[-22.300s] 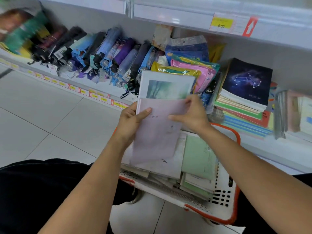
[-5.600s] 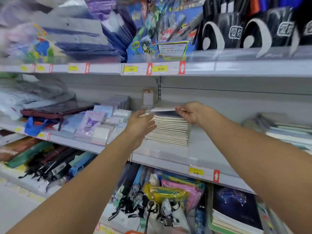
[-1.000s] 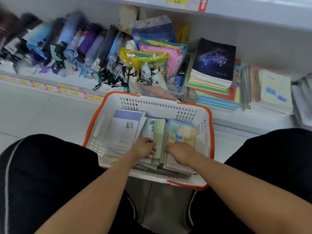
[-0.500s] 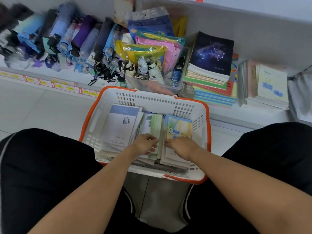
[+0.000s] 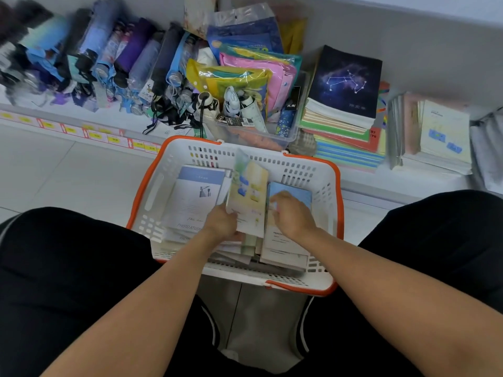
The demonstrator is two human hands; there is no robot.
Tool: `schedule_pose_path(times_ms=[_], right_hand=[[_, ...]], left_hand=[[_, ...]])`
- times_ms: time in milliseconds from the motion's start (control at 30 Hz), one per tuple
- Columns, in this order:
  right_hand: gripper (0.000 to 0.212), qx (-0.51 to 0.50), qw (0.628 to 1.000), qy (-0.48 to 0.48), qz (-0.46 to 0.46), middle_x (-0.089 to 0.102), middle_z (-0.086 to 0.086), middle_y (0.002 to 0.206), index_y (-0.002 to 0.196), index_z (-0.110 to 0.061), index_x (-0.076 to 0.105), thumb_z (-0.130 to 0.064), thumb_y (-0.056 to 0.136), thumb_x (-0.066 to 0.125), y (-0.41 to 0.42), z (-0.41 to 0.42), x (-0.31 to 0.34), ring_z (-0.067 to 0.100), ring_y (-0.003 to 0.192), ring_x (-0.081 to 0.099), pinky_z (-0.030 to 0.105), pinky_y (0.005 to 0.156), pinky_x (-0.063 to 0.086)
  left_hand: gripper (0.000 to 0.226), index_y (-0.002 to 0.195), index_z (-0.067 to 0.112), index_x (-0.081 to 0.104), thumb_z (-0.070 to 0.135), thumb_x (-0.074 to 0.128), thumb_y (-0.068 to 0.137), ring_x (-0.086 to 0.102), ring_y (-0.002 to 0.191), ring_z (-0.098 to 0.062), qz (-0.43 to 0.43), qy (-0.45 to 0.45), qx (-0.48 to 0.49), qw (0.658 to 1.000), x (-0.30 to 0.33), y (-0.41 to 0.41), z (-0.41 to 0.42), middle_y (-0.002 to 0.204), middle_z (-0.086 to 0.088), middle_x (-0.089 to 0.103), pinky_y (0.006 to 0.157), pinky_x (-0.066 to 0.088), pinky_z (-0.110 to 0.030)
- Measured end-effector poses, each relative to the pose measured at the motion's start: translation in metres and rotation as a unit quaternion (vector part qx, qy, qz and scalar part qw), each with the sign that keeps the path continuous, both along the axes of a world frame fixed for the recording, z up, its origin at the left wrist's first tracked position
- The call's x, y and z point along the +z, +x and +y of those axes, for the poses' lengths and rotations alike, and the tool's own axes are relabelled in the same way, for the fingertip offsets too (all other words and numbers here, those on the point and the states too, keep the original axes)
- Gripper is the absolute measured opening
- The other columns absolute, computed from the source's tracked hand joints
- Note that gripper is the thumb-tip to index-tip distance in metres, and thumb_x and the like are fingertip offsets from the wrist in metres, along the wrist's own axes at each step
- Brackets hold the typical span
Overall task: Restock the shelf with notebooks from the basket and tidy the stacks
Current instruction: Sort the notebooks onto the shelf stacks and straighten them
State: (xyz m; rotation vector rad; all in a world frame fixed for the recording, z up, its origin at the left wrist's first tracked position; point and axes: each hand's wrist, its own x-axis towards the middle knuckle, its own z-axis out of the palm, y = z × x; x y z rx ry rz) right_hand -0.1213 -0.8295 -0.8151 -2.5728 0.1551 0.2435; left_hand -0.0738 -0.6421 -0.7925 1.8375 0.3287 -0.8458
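A white basket with an orange rim sits on the floor between my knees, filled with notebooks. My left hand grips a yellow-green notebook by its lower edge and tilts it up out of the pile. My right hand rests curled on a blue-covered notebook at the basket's right side; whether it pinches it I cannot tell. A pale blue and white notebook lies flat on the left stack.
The bottom shelf behind the basket carries folded umbrellas, bagged raincoats, a notebook stack topped by a dark constellation cover, and pale notebooks at right. Grey floor tiles lie to the left.
My left hand has lifted the yellow-green notebook up from the pile since half a second ago. My right hand shifted further into the basket onto the blue notebook.
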Motion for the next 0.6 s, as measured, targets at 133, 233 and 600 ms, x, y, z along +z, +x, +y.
schedule_pose_path(times_ms=[133,233,600], right_hand=[[0.078,0.26,0.937,-0.158,0.172,0.011,-0.003,0.166,0.153,-0.025,0.032,0.015,0.088,0.049,-0.016,-0.007,-0.02,0.033,0.146,0.027,0.043,0.11,0.038],[0.084,0.274,0.924,-0.215,0.161,0.009,-0.004,0.166,0.156,-0.024,0.025,0.018,0.086,0.047,-0.017,-0.002,-0.018,0.037,0.146,0.027,0.049,0.108,0.039],[0.014,0.218,0.958,-0.165,0.087,0.055,0.007,0.091,0.086,-0.012,0.054,0.0,0.087,0.05,-0.006,-0.013,0.004,0.028,0.085,0.056,0.032,0.065,0.04]], left_hand=[[0.019,0.118,0.012,0.052,0.01,0.039,0.103,0.068,0.069,-0.037,0.003,-0.022,0.098,0.995,0.005,0.007,0.013,0.105,-0.017,0.062,0.048,0.059,-0.035],[0.025,0.126,0.011,0.05,0.011,0.038,0.103,0.068,0.062,-0.032,0.0,-0.027,0.111,0.993,0.003,0.006,0.015,0.11,-0.02,0.061,0.045,0.057,-0.031],[0.026,0.129,0.013,0.047,0.02,0.038,0.105,0.07,0.075,-0.035,0.019,-0.051,0.069,0.996,0.008,0.002,0.005,0.109,-0.015,0.063,0.061,0.061,-0.039]])
